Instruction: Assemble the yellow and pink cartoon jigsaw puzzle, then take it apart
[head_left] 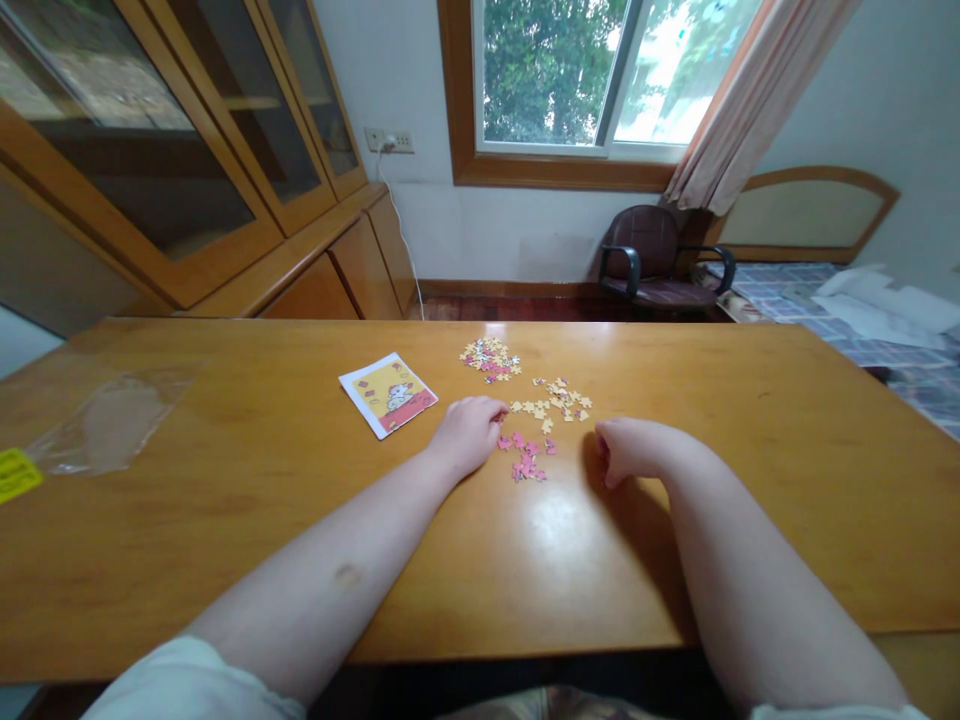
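Note:
Pink puzzle pieces (pixel 528 462) lie in a loose group on the wooden table, with yellow pieces (pixel 559 400) spread just behind them. Farther back sits a mixed pile of yellow and pink pieces (pixel 489 359). My left hand (pixel 471 432) rests on the table left of the pink group, its fingers curled at a pink piece by the fingertips. To the right of the groups, my right hand (pixel 616 450) is bent down with fingers closed together; what they hold, if anything, is hidden. A printed picture card (pixel 388 395) lies left of my left hand.
A clear plastic bag (pixel 112 425) with a yellow label (pixel 18 475) lies at the table's left. Beyond the table (pixel 750 480) stand a glass-door cabinet (pixel 300 215), an office chair (pixel 651 255) and a bed (pixel 840 300).

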